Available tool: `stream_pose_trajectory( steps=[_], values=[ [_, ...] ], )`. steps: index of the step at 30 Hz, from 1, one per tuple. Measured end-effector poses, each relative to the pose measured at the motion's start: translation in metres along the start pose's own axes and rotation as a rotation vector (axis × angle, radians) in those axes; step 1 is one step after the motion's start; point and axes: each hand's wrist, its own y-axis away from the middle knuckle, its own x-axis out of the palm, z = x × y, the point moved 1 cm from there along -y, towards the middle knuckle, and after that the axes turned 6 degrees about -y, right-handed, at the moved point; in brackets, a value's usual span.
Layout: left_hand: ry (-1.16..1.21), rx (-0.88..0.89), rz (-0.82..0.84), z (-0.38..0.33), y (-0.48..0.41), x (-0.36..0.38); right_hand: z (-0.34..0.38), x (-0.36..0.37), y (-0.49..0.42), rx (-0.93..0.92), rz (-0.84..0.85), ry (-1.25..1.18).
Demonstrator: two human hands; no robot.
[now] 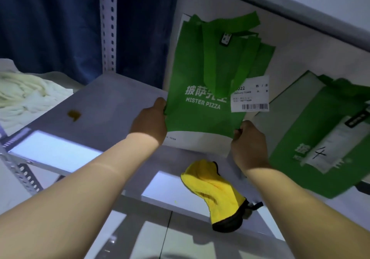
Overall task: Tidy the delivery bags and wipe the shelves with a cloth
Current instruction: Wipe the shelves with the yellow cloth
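Observation:
A green "Mister Pizza" delivery bag lies flat on the grey shelf, its handles folded over it and a white barcode label stuck at its right side. My left hand grips the bag's lower left edge. My right hand pinches its lower right corner. A second green bag with a paper slip marked "4" lies to the right. At the shelf's front edge, between my forearms, lies a yellow cloth with a black border. A brown stain marks the shelf to the left.
A perforated metal upright stands at the back left before a dark blue curtain. A pale cream fabric lies at far left. The shelf above slants across the top right. Tiled floor shows below.

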Motion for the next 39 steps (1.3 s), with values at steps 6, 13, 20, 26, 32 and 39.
stream_pose_trajectory(
  steps=[6,13,20,26,32,39],
  values=[
    [0.006,-0.034,0.033,0.011,0.009,0.001,-0.004,0.002,0.008,0.036,0.031,-0.039],
    [0.008,-0.006,-0.069,0.022,0.034,-0.002,-0.003,-0.008,0.04,0.078,-0.134,-0.248],
    [-0.14,-0.05,-0.032,0.044,0.087,0.001,-0.008,0.011,0.095,-0.067,0.163,0.221],
    [-0.215,-0.018,-0.032,0.072,0.127,-0.004,-0.015,0.037,0.113,-0.135,0.386,0.433],
    [-0.322,-0.014,-0.088,0.1,0.145,-0.021,-0.003,0.045,0.103,-0.275,0.328,0.49],
    [-0.432,-0.047,-0.08,0.141,0.125,-0.042,0.072,0.08,0.109,-0.475,0.367,0.25]
  ],
)
